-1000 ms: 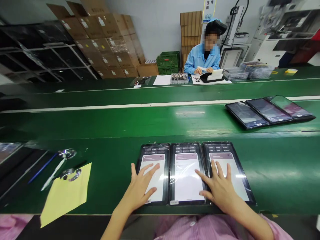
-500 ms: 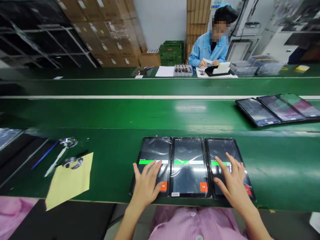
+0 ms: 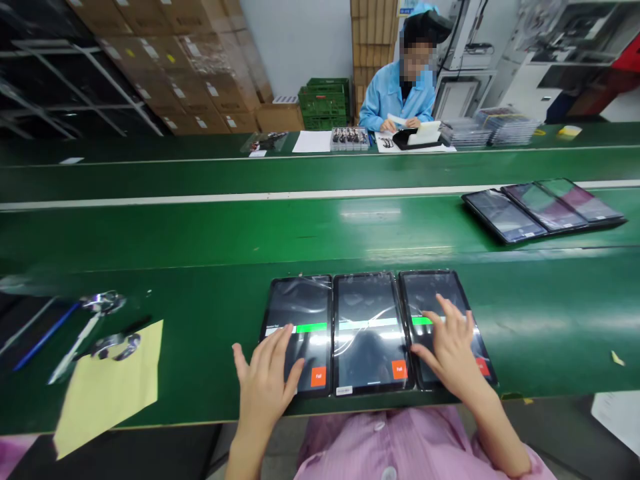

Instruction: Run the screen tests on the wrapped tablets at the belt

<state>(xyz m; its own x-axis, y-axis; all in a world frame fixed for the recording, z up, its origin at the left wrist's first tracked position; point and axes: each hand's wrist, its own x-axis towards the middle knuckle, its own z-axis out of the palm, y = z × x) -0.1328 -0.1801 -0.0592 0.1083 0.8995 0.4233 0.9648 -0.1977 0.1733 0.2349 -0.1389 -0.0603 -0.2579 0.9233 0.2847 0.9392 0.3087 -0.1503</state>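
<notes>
Three black tablets lie side by side on the green bench, each showing a green-and-white bar or part of one and a red-orange button. Over the lower left of the left tablet [image 3: 305, 300] is my left hand [image 3: 265, 373], open with its fingers stretched out. My right hand [image 3: 450, 347] hovers over or touches the right tablet [image 3: 433, 290], fingers spread; contact with the screen is hard to judge. Between them sits the middle tablet [image 3: 367, 300], its bar white and a small label at its lower edge. Neither hand grips anything.
Another row of tablets [image 3: 543, 210] lies farther back on the right. A yellow paper [image 3: 115, 387] with shiny rings of tape and a blue pen [image 3: 47, 337] are at the left. Across the bench a person in a blue coat [image 3: 397, 97] handles papers.
The view has shifted and tilted slightly. My left hand has moved left on its tablet. The middle bar went from part green to white, and the left bar's green moved to its right side.
</notes>
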